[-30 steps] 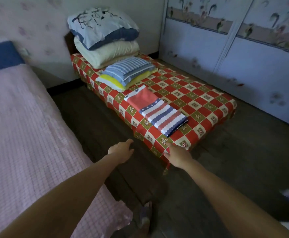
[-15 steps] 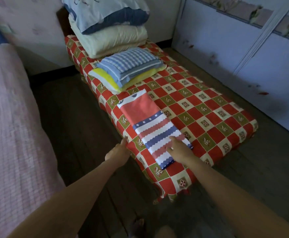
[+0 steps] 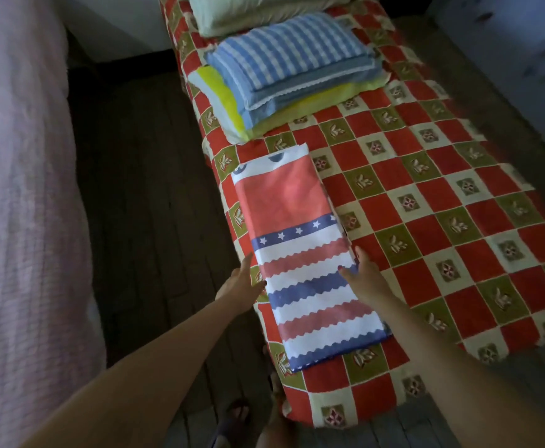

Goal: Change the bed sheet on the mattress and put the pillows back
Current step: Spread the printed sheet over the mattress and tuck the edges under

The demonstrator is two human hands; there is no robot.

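Note:
A folded sheet (image 3: 300,253) with a red panel, blue star band and red, white and blue wavy stripes lies along the left edge of the low mattress (image 3: 432,221), which wears a red, olive and cream checked sheet. My left hand (image 3: 242,286) is at the folded sheet's left edge, fingers spread, touching it. On the sheet's right edge rests my right hand (image 3: 364,276), fingers apart. Neither hand has closed on the cloth. A blue striped pillow (image 3: 290,56) sits on a yellow one (image 3: 225,105), with a cream pillow (image 3: 264,11) behind them.
A bed with a pink quilted cover (image 3: 22,221) fills the left side. Dark wooden floor (image 3: 141,205) runs between it and the mattress. A pale cabinet front (image 3: 523,43) stands to the right. My feet (image 3: 232,421) show at the bottom.
I have leaned in closer over the mattress. Both hands moved forward to the two sides of the folded striped sheet; the right hand slid from its near end up to its right edge.

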